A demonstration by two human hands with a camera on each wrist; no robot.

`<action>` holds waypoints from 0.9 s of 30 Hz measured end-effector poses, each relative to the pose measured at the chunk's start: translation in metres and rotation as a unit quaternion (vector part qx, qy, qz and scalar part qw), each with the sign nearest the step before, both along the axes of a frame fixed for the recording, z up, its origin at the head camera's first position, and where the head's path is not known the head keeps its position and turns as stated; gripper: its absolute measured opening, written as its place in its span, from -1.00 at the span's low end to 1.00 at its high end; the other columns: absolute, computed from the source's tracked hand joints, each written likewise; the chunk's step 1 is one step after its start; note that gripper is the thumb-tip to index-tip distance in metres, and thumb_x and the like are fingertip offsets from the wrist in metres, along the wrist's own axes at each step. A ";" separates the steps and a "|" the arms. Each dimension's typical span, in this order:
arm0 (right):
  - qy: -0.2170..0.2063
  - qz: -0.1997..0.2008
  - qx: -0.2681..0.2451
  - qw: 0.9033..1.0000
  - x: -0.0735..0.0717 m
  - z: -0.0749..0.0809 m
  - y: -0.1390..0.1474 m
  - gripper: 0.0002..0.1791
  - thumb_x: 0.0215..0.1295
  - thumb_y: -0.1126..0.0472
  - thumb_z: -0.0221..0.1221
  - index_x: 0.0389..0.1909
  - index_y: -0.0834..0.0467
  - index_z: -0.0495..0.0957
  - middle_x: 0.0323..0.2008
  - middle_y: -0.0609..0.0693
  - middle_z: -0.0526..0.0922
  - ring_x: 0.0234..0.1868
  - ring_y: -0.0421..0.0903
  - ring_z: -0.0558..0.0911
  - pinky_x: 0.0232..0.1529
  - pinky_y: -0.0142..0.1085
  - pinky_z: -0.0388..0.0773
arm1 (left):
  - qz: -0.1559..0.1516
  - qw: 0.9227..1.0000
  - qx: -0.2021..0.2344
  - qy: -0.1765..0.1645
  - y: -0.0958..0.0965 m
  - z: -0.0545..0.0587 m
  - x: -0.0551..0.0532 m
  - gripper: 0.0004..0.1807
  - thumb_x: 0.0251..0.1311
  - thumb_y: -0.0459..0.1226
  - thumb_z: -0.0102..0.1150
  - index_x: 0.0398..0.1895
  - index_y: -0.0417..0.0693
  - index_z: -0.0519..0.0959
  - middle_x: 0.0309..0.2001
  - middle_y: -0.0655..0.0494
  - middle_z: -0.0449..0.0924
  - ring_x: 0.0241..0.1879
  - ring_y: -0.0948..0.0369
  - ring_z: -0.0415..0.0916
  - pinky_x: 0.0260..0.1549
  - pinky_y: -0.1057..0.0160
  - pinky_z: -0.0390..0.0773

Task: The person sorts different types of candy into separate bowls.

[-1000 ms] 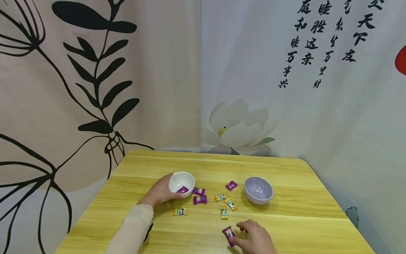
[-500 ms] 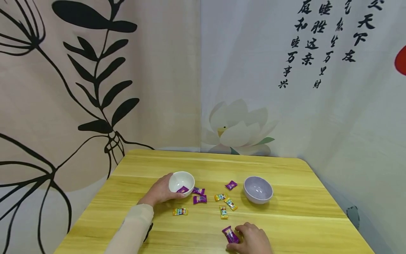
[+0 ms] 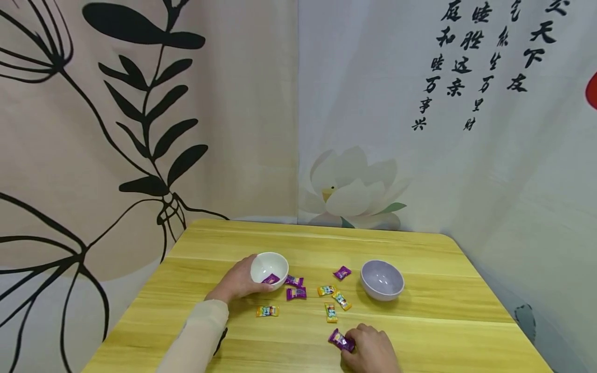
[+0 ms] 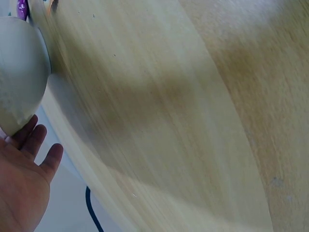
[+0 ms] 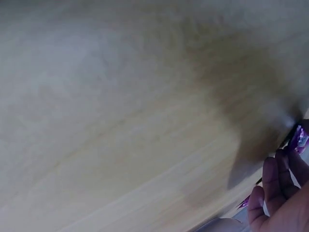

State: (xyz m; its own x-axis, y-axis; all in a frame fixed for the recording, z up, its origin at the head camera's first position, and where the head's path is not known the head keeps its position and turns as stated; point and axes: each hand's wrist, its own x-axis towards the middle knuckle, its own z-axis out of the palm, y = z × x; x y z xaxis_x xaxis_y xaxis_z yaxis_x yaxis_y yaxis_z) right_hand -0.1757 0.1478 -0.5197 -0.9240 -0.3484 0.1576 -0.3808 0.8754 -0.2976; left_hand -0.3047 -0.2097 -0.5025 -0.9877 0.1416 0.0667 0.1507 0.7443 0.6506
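Note:
My left hand point(image 3: 237, 283) holds the white bowl point(image 3: 267, 262) by its left side, thumb at the near rim; the left wrist view shows fingers against the outside of the bowl point(image 4: 21, 67). A purple-wrapped candy point(image 3: 271, 278) lies inside it. Near the front of the table, my right hand point(image 3: 371, 348) pinches another purple-wrapped candy point(image 3: 338, 339) by its right end, thumb on the near side. In the right wrist view, the fingertips meet this shiny candy point(image 5: 300, 139) at the frame's right edge.
Two purple candies point(image 3: 296, 293) lie right of the white bowl, and a yellow candy point(image 3: 267, 311) lies in front of it. Several yellow candies point(image 3: 330, 312) sit mid-table, with one purple candy point(image 3: 342, 272) behind. A lavender bowl point(image 3: 382, 280) stands at the right on the wooden table point(image 3: 443, 311).
My right hand's fingers have closed on the right end of the purple candy, which has turned to lie more sideways. My left hand keeps its hold on the bowl.

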 end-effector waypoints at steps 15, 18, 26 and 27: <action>-0.021 -0.009 0.005 1.000 -0.010 0.008 -0.002 -0.71 -0.05 0.04 0.35 -0.29 0.08 0.71 -0.47 -0.20 0.53 -0.48 -0.24 0.43 -0.38 -0.18 0.40 | 0.002 1.000 -0.008 0.002 0.000 -0.001 0.000 0.17 -0.33 0.19 0.62 0.40 -0.08 0.31 0.13 0.01 0.51 0.09 0.02 0.48 0.08 -0.11 0.51; -0.020 -0.013 -0.001 1.000 -0.013 0.008 -0.004 -0.70 -0.06 0.05 0.34 -0.28 0.08 0.72 -0.47 -0.20 0.53 -0.48 -0.25 0.43 -0.35 -0.16 0.43 | 0.003 1.000 -0.005 0.001 0.000 0.000 0.001 0.18 -0.33 0.19 0.62 0.40 -0.08 0.30 0.14 0.00 0.50 0.10 0.02 0.48 0.08 -0.11 0.51; -0.011 -0.010 -0.015 1.000 -0.016 0.008 -0.007 -0.68 -0.10 0.08 0.35 -0.26 0.09 0.73 -0.43 -0.16 0.60 -0.43 -0.19 0.52 -0.30 -0.16 0.52 | 0.004 1.000 -0.008 0.004 0.000 0.001 0.002 0.21 -0.35 0.21 0.61 0.42 -0.10 0.29 0.15 -0.02 0.50 0.11 -0.01 0.48 0.08 -0.14 0.50; -0.012 -0.010 -0.020 1.000 -0.016 0.008 -0.007 -0.68 -0.11 0.09 0.36 -0.26 0.09 0.73 -0.41 -0.14 0.61 -0.42 -0.16 0.54 -0.29 -0.14 0.54 | 0.004 1.000 -0.008 0.004 0.000 0.002 0.002 0.21 -0.34 0.21 0.61 0.42 -0.10 0.29 0.15 -0.02 0.50 0.11 -0.01 0.47 0.08 -0.14 0.50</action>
State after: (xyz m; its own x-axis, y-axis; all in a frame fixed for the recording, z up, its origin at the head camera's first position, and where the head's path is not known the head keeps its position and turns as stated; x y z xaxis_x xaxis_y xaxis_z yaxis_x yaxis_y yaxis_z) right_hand -0.1915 0.1408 -0.5114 -0.9347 -0.3231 0.1482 -0.3550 0.8704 -0.3413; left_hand -0.3024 -0.2101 -0.5009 -0.9881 0.1357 0.0722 0.1504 0.7558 0.6373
